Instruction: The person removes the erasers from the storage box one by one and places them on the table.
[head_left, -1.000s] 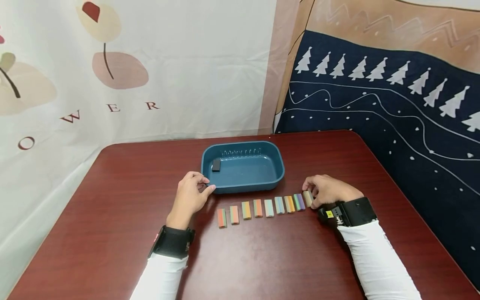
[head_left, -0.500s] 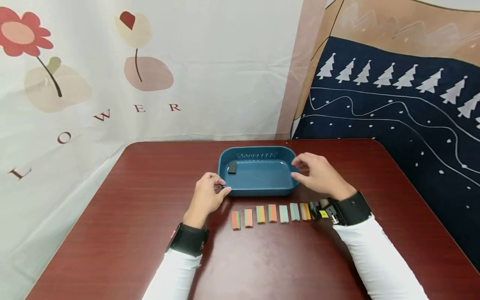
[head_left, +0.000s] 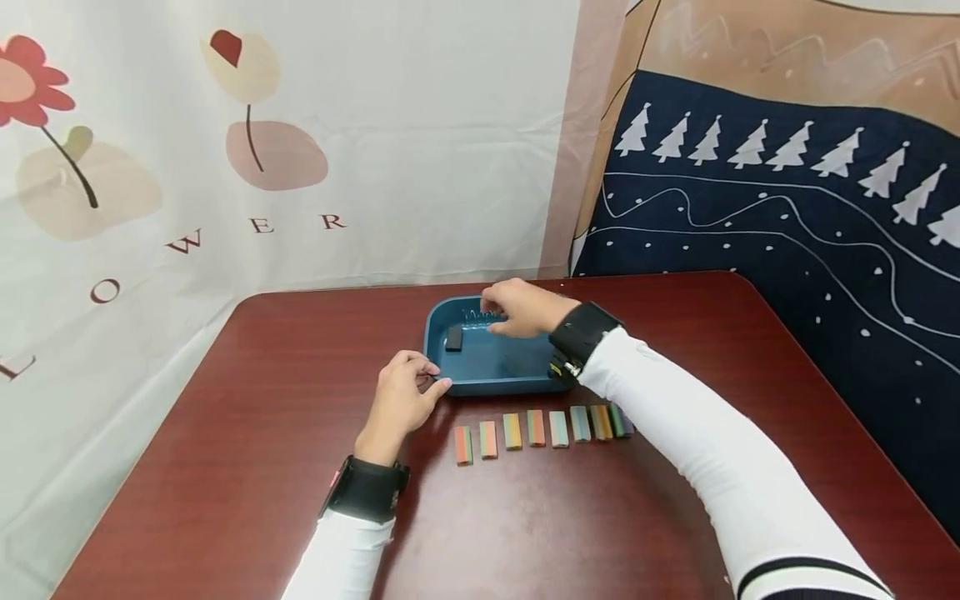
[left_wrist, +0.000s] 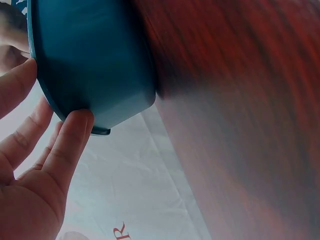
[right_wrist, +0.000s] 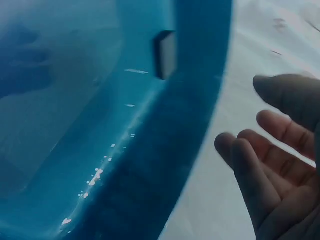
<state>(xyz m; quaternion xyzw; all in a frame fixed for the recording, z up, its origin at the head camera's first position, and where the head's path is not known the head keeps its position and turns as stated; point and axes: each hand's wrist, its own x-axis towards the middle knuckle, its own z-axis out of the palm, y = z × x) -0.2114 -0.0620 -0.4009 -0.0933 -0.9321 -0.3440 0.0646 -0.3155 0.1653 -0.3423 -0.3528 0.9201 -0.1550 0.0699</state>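
Observation:
In the head view a blue tray (head_left: 498, 387) stands on the table, with a dark rectangular block (head_left: 453, 338) inside near its left end. My left hand (head_left: 401, 398) pinches the tray's front left corner; the left wrist view shows thumb and fingers on either side of the rim. Over the tray's back part hovers my right hand (head_left: 527, 308), fingers loosely bent. Between its thumb and fingertips nothing shows in the right wrist view, where the dark block (right_wrist: 165, 55) lies against the tray's inner wall. In front of the tray, several small two-coloured blocks (head_left: 536, 427) form a row.
A reddish-brown table (head_left: 315, 350) carries everything. Behind it hangs a pale cloth (head_left: 420, 167) with printed flowers, and a navy cloth (head_left: 750, 200) with white trees at the right. The right sleeve (head_left: 697, 450) crosses over the row's right end.
My right hand has let go of the beige block at the row's right end and moved left over the tray. My left hand stays on the tray corner. The head view has shifted slightly.

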